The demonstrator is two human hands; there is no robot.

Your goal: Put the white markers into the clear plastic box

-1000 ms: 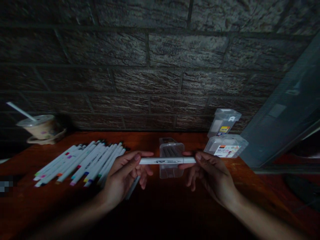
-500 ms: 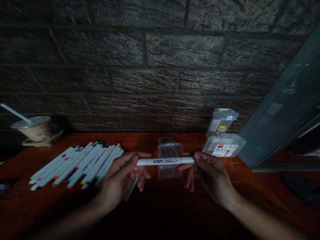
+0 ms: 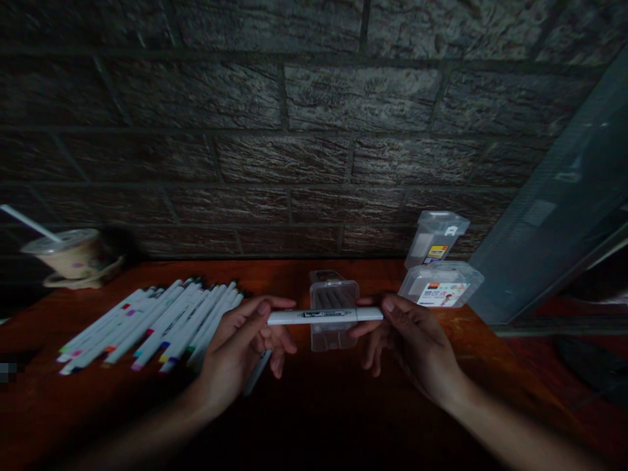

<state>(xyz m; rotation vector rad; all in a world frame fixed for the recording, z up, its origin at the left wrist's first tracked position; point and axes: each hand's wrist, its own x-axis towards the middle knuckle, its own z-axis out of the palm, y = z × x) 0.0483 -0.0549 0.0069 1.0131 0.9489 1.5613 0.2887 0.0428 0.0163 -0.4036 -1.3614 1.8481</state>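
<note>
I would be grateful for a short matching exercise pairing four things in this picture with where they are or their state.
Things
1. Drink cup
2. Level marker
3. Marker group
4. Yellow-labelled box

Places or states
A. Lying together on the wooden table
B. Standing behind another clear box
C. Straw sticking out of the top
D. Held between left hand and right hand

Pairs: 1-C, 2-D, 3-A, 4-B

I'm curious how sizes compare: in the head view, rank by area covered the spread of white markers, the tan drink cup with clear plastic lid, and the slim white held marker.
1. Spread of markers
2. Drink cup
3. Held marker: long but thin
</note>
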